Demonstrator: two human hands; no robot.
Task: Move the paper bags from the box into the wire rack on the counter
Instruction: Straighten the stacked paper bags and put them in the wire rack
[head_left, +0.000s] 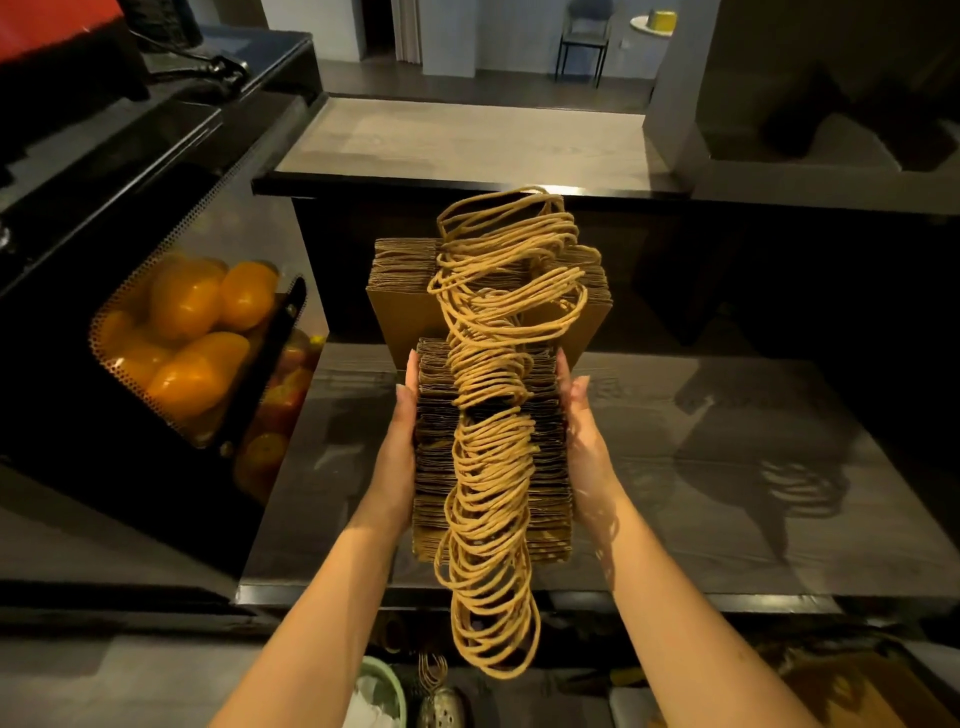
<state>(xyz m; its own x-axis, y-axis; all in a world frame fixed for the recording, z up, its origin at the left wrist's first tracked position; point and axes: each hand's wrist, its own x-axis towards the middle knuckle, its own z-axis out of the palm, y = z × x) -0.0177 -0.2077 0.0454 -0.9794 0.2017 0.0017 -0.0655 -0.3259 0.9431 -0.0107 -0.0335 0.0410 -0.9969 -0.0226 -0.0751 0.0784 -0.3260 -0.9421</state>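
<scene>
Pressing in from both sides, our left hand and right hand clamp a thick bundle of flattened paper bags between flat palms. The fingers are straight and together rather than curled, each hand laid along one side edge of the bundle, fingertips pointing away from us.

The bundle's long axis runs from near our body toward the far side of the counter, with the bags' top edges turned up toward the camera. Their twisted paper handles stand up in a tangled row of loops along the middle of the bundle, spilling over its near end.

We hold the bundle in the air above the dark glossy counter, its far end close to a second group of paper bags standing upright further back on the counter. We cannot make out the wire rack around them.

To the left sits a black machine with oranges behind its clear window.
</scene>
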